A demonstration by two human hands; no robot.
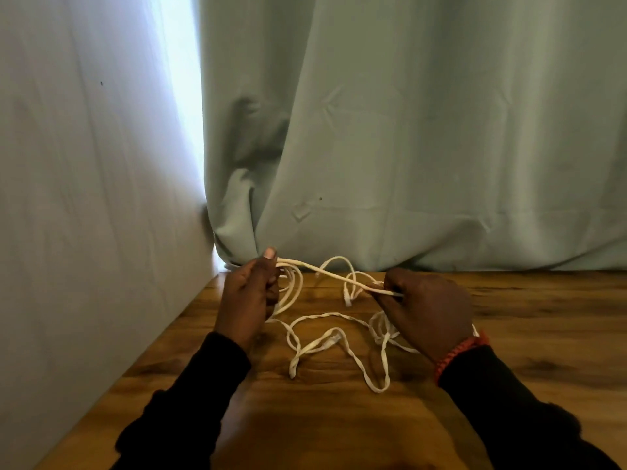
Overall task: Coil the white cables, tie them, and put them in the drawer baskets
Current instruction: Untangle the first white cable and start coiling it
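Nearest the lens: two dark sleeves (190, 412) rising from the bottom edge of the frame, the one at lower right with an orange braided band (458, 354) at the wrist.

Head view, the only one. Wooden tabletop (543, 334) fills the lower half; a grey-green curtain (407, 130) hangs behind it, with a bright slit of light in the upper left.

Left hand (247, 300), left of centre: fingers curled round a small bundle of loops, thumb tip up, pressing the strands in place. Right hand (431, 310), right of centre: fingers closed in a pinch on the same white cable (330, 274), which runs as a raised span between the two hands, sloping down toward the right.

The rest of the cable lies slack on the wood below and between the hands, in loose crossing loops. One plug end (334, 340) sits in the middle of the tangle, another (347, 301) hangs just below the raised span. No drawer or basket in view.

Judgement: coiling is under way, tying not yet begun. To do it well, feed each length into the left-hand bundle at an even loop size, let the cable slide through the right-hand pinch to work out twists, and lift the slack clear so the crossings do not knot.
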